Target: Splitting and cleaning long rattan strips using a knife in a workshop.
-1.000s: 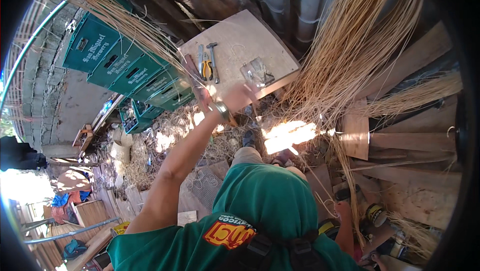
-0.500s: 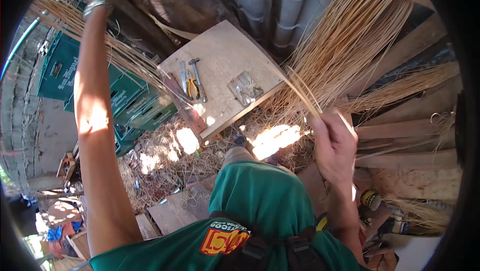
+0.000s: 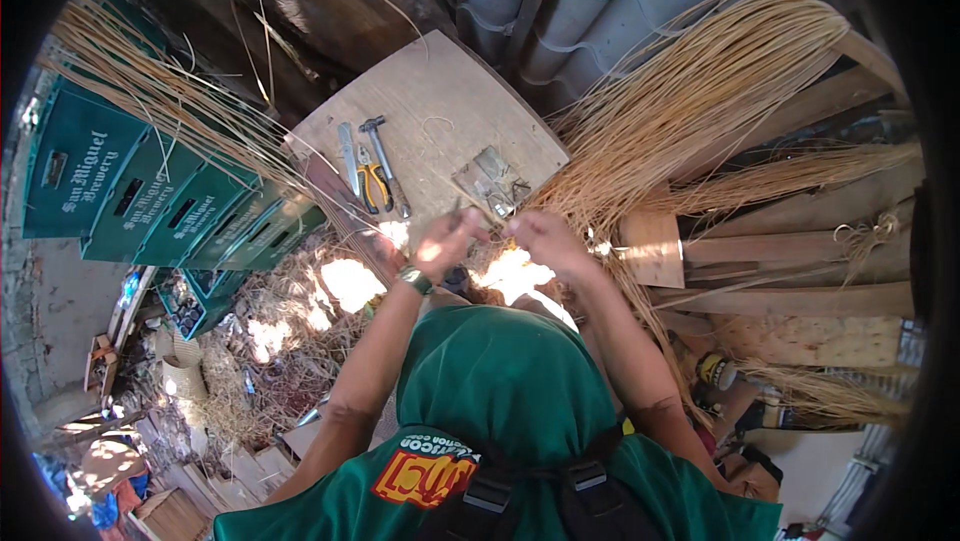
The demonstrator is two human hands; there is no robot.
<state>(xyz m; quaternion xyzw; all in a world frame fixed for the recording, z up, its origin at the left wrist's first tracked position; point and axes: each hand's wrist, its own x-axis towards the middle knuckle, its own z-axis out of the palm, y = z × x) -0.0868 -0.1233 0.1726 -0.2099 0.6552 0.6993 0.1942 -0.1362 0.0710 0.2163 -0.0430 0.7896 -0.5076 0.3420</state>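
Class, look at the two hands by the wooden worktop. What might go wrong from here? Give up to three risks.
1. The left hand and right hand are close to the metal piece on the worktop; a sharp edge, if it has one, might scrape a finger.
2. The hammer and yellow-handled pliers lie loose; a knock could send them off.
3. Long strands hang by the worktop's right side and might snag the right arm.

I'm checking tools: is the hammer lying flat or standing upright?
Lying flat: the hammer stretches lengthwise along the wooden board, beside the pliers.
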